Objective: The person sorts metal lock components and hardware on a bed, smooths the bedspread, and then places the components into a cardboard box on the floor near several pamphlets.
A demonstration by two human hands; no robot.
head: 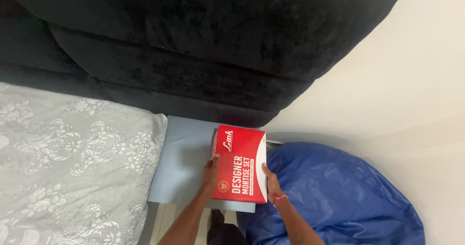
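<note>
From the head view, the left hand (211,171) and right hand (271,181) are clasping the red and white box (240,163) by its two sides, holding it over the pale blue board's (186,165) near right edge. Setting it down flat is likely calling for a level lowering.

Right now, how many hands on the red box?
2. Left hand grips the box at its left edge; right hand holds its right edge. Fingers behind it are hidden.
</note>
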